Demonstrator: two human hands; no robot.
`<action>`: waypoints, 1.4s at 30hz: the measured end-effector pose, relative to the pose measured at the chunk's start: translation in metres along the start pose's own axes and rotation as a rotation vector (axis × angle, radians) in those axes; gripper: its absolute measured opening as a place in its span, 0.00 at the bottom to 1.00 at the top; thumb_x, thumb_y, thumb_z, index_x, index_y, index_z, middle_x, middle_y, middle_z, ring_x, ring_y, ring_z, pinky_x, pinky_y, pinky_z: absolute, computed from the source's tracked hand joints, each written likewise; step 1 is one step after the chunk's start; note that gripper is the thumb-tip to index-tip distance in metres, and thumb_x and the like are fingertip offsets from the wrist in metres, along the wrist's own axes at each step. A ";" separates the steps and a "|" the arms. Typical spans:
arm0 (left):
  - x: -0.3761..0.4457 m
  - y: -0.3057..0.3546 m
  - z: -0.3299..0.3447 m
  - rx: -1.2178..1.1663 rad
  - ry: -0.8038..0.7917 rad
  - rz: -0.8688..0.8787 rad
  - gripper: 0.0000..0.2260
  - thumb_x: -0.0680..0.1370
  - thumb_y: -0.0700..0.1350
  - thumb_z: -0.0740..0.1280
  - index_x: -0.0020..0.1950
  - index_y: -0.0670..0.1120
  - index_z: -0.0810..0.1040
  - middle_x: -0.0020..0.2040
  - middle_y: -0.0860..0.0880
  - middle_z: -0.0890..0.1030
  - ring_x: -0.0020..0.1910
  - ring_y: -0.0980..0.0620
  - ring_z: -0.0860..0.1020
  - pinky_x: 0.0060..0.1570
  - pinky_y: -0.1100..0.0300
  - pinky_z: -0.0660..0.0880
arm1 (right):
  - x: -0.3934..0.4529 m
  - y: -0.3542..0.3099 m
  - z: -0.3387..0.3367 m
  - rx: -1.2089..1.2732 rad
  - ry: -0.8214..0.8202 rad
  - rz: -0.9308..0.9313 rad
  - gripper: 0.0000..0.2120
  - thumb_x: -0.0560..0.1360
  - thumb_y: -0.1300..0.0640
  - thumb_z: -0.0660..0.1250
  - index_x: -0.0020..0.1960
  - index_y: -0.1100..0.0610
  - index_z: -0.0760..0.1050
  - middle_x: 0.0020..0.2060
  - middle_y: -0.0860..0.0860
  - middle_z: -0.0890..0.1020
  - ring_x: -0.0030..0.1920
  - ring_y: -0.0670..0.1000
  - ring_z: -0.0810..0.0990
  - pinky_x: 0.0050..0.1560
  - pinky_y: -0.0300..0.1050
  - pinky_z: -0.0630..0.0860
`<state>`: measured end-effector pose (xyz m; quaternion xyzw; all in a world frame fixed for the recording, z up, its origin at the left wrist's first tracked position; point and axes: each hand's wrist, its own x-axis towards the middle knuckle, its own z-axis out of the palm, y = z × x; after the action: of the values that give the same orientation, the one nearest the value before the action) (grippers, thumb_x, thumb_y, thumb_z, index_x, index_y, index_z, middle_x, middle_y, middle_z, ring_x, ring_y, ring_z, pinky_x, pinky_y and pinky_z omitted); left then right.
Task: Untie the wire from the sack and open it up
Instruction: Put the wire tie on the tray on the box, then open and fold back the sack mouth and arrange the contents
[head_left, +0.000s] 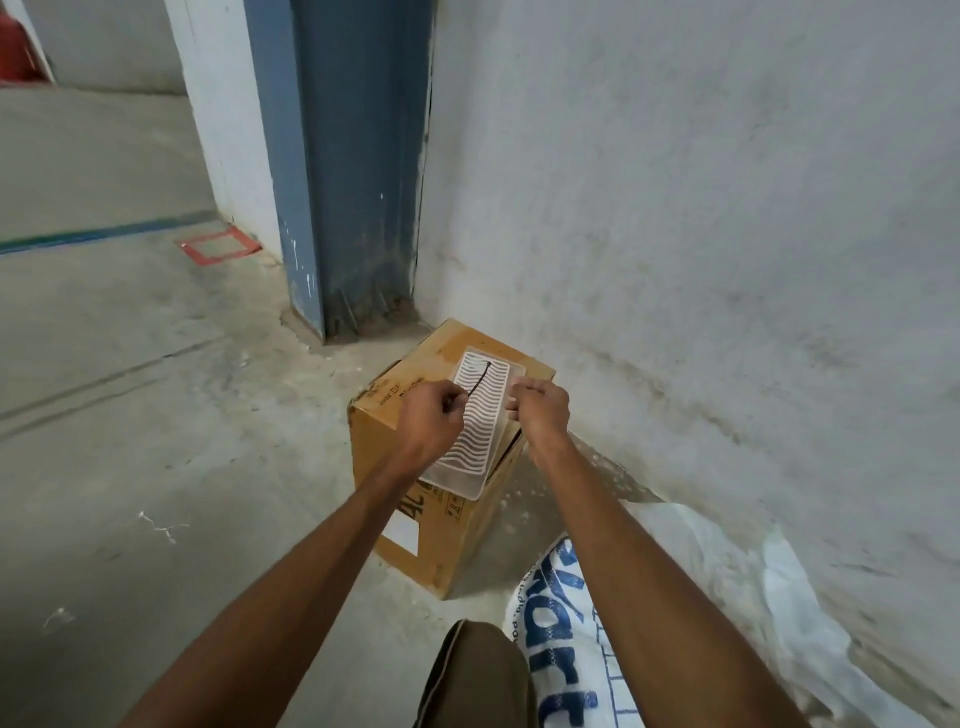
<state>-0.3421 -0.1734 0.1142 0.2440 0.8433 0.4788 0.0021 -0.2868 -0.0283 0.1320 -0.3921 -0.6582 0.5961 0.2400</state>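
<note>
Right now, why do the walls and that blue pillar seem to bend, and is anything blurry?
Head view: the wide-angle lens bows the blue pillar and wall lines; light is soft and even, shadows faint, no glare; the hands, left hand and right hand, look slightly soft, as does the thin dark wire over the cardboard box.

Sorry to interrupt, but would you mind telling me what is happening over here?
A person stands over a cardboard box by the wall. The left hand pinches one end of a thin dark wire above a ribbed plastic tray lying on the box, while the right hand is closed beside the tray. The white sack with blue print lies on the floor at the person's right, untouched at this moment.
</note>
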 end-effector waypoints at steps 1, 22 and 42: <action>0.005 -0.004 0.006 0.083 -0.003 0.034 0.08 0.80 0.41 0.67 0.53 0.44 0.85 0.46 0.49 0.85 0.40 0.55 0.79 0.42 0.59 0.78 | -0.001 0.005 -0.002 -0.035 0.004 -0.005 0.05 0.78 0.61 0.68 0.46 0.52 0.81 0.41 0.53 0.85 0.37 0.48 0.83 0.36 0.38 0.78; 0.006 -0.001 0.055 0.544 -0.062 0.167 0.08 0.80 0.40 0.63 0.56 0.41 0.78 0.55 0.40 0.81 0.53 0.43 0.75 0.56 0.50 0.73 | -0.019 0.045 -0.021 -0.373 -0.017 -0.190 0.07 0.79 0.64 0.69 0.56 0.61 0.80 0.47 0.50 0.82 0.44 0.46 0.79 0.36 0.27 0.68; -0.245 0.085 0.165 0.050 -0.519 0.301 0.09 0.73 0.37 0.66 0.49 0.43 0.83 0.46 0.46 0.85 0.48 0.46 0.80 0.49 0.58 0.73 | -0.190 0.184 -0.259 -0.746 0.188 -0.304 0.09 0.75 0.64 0.64 0.54 0.56 0.76 0.49 0.51 0.80 0.51 0.55 0.79 0.50 0.54 0.78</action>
<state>-0.0527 -0.1059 0.0373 0.4807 0.7803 0.3745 0.1407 0.0683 -0.0290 0.0264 -0.4030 -0.8550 0.2358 0.2257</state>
